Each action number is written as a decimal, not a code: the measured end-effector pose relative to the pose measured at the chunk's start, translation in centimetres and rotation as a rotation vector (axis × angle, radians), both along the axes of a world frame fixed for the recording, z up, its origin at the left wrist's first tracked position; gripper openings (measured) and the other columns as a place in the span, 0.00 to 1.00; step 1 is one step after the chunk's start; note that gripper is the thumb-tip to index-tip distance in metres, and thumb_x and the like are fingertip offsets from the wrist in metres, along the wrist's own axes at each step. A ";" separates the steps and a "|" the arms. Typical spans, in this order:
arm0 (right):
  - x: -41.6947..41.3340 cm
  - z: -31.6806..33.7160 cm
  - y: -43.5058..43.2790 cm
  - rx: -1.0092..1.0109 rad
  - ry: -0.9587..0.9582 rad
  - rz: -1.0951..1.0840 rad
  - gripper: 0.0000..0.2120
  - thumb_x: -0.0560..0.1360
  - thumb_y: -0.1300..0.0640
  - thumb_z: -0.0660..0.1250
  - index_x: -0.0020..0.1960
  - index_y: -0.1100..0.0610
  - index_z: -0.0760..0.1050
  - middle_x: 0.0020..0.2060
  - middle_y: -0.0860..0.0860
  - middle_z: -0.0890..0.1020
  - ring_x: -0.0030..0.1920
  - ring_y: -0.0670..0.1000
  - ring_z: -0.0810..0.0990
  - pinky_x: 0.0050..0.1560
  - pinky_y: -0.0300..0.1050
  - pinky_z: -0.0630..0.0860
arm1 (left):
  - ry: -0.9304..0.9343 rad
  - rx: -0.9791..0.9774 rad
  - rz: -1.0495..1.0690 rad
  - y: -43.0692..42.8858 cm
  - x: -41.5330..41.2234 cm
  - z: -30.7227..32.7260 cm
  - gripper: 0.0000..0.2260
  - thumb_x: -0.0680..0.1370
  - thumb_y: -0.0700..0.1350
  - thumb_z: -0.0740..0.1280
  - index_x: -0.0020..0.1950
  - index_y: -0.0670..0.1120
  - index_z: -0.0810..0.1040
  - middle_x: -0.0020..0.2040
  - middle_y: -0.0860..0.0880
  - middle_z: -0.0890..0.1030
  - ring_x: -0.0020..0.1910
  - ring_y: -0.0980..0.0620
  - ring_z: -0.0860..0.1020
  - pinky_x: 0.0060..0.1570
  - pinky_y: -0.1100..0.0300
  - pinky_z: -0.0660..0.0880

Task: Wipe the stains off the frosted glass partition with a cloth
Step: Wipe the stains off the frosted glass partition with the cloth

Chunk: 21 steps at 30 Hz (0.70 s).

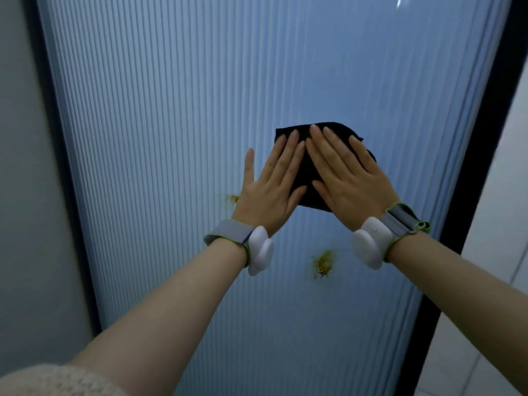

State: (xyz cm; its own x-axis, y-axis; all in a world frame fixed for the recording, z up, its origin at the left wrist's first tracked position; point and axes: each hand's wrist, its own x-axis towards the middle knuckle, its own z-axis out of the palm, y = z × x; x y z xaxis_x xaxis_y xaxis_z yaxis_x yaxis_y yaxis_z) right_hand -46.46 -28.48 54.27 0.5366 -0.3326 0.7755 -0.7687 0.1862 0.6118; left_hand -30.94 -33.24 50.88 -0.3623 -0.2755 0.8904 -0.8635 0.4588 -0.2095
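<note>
Sleeve: a cream knitted cuff (pixel 54 380) sits at the lower left corner, nearest to me, pushed back on my left arm.
Forearms: both are bare and reach up and forward toward the glass.
Wrist bands: a grey strap with a white pod on my left wrist (pixel 243 247); the same kind on my right wrist (pixel 380 238).
My left hand (pixel 268 192): flat, fingers straight and spread; the little finger lies on bare glass, the other fingers overlap the left edge of the cloth. It grips nothing.
My right hand (pixel 345 181): flat, fingers straight and close together, palm pressed on the cloth. Nothing is pinched.
Black cloth (pixel 307 170): folded, held flat against the pane under both palms, right of centre; corners show above and below my hands.
Lower stain (pixel 323 264): orange-yellow, below the cloth, between my wrists, uncovered.
Left stain (pixel 233 198): smaller, orange, just beside my left hand's outer edge.
Frosted glass partition (pixel 171 138): ribbed vertically, pale blue.
Frame (pixel 483 172): dark, along both sides of the pane.
Wall (pixel 17 167): grey, left of the frame.
</note>
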 end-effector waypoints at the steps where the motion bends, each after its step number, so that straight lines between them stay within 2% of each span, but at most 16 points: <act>1: -1.0 -0.1 0.6 -0.005 -0.013 -0.007 0.25 0.79 0.52 0.48 0.72 0.62 0.56 0.72 0.57 0.64 0.71 0.56 0.63 0.71 0.53 0.57 | -0.014 -0.015 -0.004 0.5 -1.0 0.2 0.26 0.79 0.53 0.51 0.74 0.42 0.55 0.74 0.44 0.62 0.73 0.48 0.57 0.68 0.36 0.55; 4: -3.9 -0.4 2.0 -0.024 -0.036 -0.044 0.25 0.79 0.51 0.50 0.73 0.62 0.55 0.72 0.57 0.64 0.72 0.56 0.62 0.72 0.52 0.55 | -0.048 -0.053 -0.022 1.7 -3.9 0.5 0.25 0.79 0.53 0.52 0.73 0.42 0.57 0.73 0.45 0.64 0.72 0.47 0.61 0.68 0.36 0.57; 10: -7.8 -0.5 4.0 -0.030 -0.089 -0.070 0.25 0.79 0.51 0.51 0.72 0.63 0.55 0.72 0.58 0.64 0.72 0.57 0.61 0.71 0.52 0.51 | -0.098 -0.063 -0.025 3.5 -7.6 0.9 0.25 0.79 0.54 0.51 0.73 0.44 0.57 0.74 0.47 0.63 0.73 0.48 0.61 0.68 0.37 0.58; 14: -7.6 -1.1 4.1 -0.032 -0.111 -0.057 0.25 0.79 0.52 0.51 0.72 0.62 0.56 0.71 0.58 0.65 0.71 0.57 0.63 0.72 0.52 0.56 | -0.116 -0.072 -0.004 3.6 -7.5 0.8 0.25 0.80 0.54 0.51 0.73 0.44 0.57 0.74 0.47 0.63 0.72 0.48 0.61 0.68 0.37 0.57; 18: -7.7 -1.7 3.9 -0.014 -0.119 -0.045 0.25 0.78 0.52 0.52 0.72 0.63 0.56 0.71 0.58 0.65 0.71 0.57 0.63 0.71 0.52 0.52 | -0.135 -0.081 -0.010 3.5 -7.3 0.4 0.25 0.80 0.54 0.50 0.73 0.44 0.57 0.74 0.47 0.63 0.73 0.48 0.61 0.68 0.37 0.57; 21: -7.5 -3.0 3.6 -0.013 -0.117 -0.054 0.26 0.78 0.52 0.53 0.72 0.63 0.56 0.71 0.58 0.65 0.71 0.57 0.62 0.73 0.52 0.53 | -0.141 -0.074 -0.014 3.3 -7.0 -0.8 0.25 0.80 0.54 0.50 0.73 0.44 0.57 0.74 0.47 0.63 0.73 0.48 0.61 0.68 0.36 0.58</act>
State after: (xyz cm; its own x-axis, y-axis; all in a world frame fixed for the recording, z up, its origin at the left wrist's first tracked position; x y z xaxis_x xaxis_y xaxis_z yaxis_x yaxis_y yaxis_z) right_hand -53.93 -24.85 51.26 0.4240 -0.3482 0.8360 -0.8233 0.2365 0.5161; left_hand -37.91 -29.95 50.11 -0.4884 -0.2050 0.8482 -0.8168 0.4494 -0.3617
